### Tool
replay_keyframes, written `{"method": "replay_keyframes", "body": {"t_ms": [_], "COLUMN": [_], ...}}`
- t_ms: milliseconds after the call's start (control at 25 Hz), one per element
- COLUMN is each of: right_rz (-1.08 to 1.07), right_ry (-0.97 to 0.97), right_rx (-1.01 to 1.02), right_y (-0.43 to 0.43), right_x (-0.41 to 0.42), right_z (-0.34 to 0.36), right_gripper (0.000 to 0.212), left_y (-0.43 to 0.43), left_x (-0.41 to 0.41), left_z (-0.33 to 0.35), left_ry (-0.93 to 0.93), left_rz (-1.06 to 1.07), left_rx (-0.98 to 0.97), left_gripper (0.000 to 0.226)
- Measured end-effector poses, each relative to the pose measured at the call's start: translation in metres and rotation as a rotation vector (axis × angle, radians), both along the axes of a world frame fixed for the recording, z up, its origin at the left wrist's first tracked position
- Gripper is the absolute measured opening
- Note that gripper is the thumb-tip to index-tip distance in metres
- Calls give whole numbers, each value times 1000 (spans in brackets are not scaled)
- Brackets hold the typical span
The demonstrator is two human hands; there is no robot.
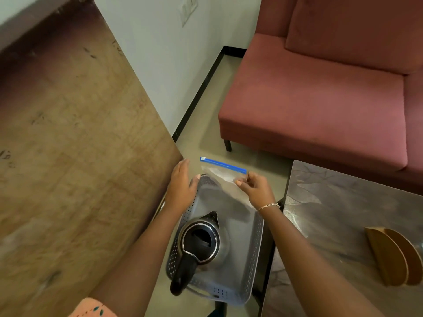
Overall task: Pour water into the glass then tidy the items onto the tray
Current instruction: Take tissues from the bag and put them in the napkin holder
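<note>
A wide brown wooden tabletop (68, 156) fills the left side, and its right edge runs diagonally down to the tray. Behind it a pale wall (160, 65) with a socket plate (188, 8) and black skirting is seen.

The left hand (182, 188) is held flat with fingers straight, its thumb at the far left corner of the grey perforated tray (259, 236); contact cannot be confirmed. A steel electric kettle (201, 243) with black lid and handle stands upright on the near left part of the tray, spout pointing away.

A clear zip bag (222, 172) with a blue closure is draped over the tray's far rim and is pinched between thumb and fingers of the right hand (256, 188), which wears a bracelet (269, 205).

The tray is bounded by the wooden edge on the left and by a dark marbled table (343, 213) on the right, where a wooden holder (393, 257) stands. Open floor (206, 138) lies beyond the tray, up to a pink sofa (320, 99).
</note>
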State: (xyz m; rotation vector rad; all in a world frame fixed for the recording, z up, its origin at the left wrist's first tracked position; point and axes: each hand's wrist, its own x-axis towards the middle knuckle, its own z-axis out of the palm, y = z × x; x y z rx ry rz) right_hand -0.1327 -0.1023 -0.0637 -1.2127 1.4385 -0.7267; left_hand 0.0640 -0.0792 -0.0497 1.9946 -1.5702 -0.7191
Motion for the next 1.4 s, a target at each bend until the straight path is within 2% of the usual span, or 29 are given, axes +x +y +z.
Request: {"method": "replay_keyframes", "body": {"t_ms": [120,320,440,640,800,840,920,1000,1080,1160,1240,1400], "right_rz": [39,-50,-109,-161,-245,-277,-282,-151,27,111,109,24], "right_ry": [-68,-219,-306,-350,-336,-262,11,199,279,318,296,262], "right_rx": [-146,-301,-349,-337,-338,-384,-561,-713,-760,-791,-824,-839], "right_y": [19,58,84,114,132,134,141,147,154,159,163,169], "right_x": [-27,-94,-143,-215,-263,-270,-279,-270,-253,-237,-229,-227], "right_z": [40,90,113,128,145,150,169,191,209,219,224,225], "right_gripper": [14,10,21,15,23,28,30,26,27,31,29,7], "left_y": [6,33,53,78,96,100,110,119,128,136,143,153], "left_x": [-23,-72,-111,-173,-220,-229,-247,-259,-268,-274,-279,-287], "left_z": [19,55,84,121,150,157,169,180,189,196,203,209], "left_ry": [197,523,706,916,906,882,808,689,576,505,480,475], "left_rz": [65,160,170,198,151,133,72,-2,-67,-126,-168,-209], "left_rx": [-14,-116,-185,-226,-295,-320,-373,-422,-460,-485,-491,-498], "left_gripper": [51,42,28,22,20,21,22,23,26,23,18,15]}}
